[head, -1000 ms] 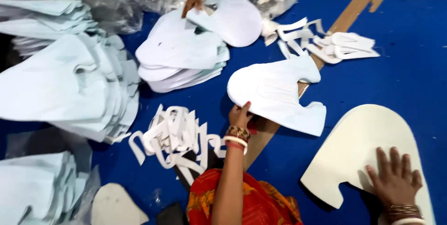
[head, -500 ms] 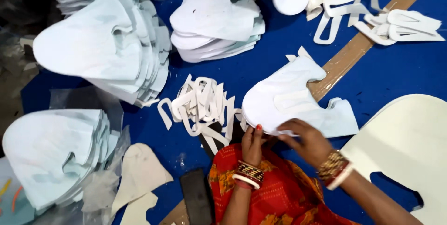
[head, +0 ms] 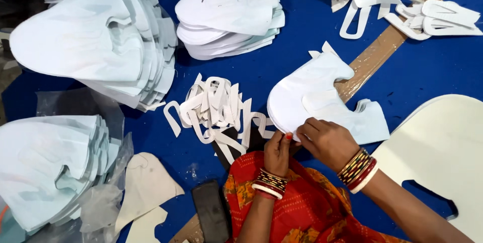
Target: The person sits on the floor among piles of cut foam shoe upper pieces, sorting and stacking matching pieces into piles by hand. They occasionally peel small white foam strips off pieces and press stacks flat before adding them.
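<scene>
A small stack of white cut fabric pieces (head: 322, 99) lies on the blue surface in front of me. My left hand (head: 277, 153) pinches its near edge, thumb up against the fabric. My right hand (head: 327, 142) rests knuckles-up on the same near edge, fingers curled onto the top piece. Both wrists wear bangles. Just left of my hands sits a heap of narrow white offcut strips (head: 214, 109).
Tall stacks of white cut pieces sit at the upper left (head: 100, 47), lower left (head: 45, 165) and top centre (head: 226, 14). More offcuts (head: 412, 11) lie top right beside a brown tape strip (head: 382, 52). A cream template (head: 443, 152) is at right, a dark block (head: 211, 215) below.
My right hand left the cream template and came over to the stack, joining my left hand at its near edge. The view has swung left and down.
</scene>
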